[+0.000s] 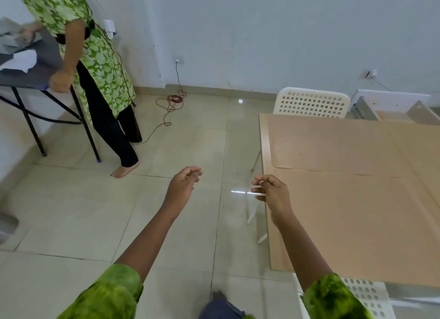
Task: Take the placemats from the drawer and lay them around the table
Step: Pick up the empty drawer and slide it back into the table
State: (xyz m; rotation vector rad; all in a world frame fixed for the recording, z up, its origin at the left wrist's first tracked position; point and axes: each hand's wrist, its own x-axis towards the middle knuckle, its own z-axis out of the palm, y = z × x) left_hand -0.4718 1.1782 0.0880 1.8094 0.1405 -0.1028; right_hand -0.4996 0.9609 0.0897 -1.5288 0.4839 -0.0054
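Observation:
A wooden table point(264, 137) on the right is covered by large tan placemats point(345, 199) lying flat, with seams between them. Behind it, at the top right, a white drawer point(390, 98) stands pulled out; its metal rail and tan inside show. My left hand point(184, 184) hovers over the tiled floor left of the table, fingers loosely curled, holding nothing. Just off the table's left edge my right hand point(272, 189) is also loosely curled and holds nothing. Neither hand touches a placemat.
A person in a green patterned dress point(95, 56) stands at a dark folding table point(40, 75) at the upper left. White perforated chairs stand at the table's far side point(312, 102) and near side point(366, 295). A red cable point(171, 104) lies on the floor by the wall.

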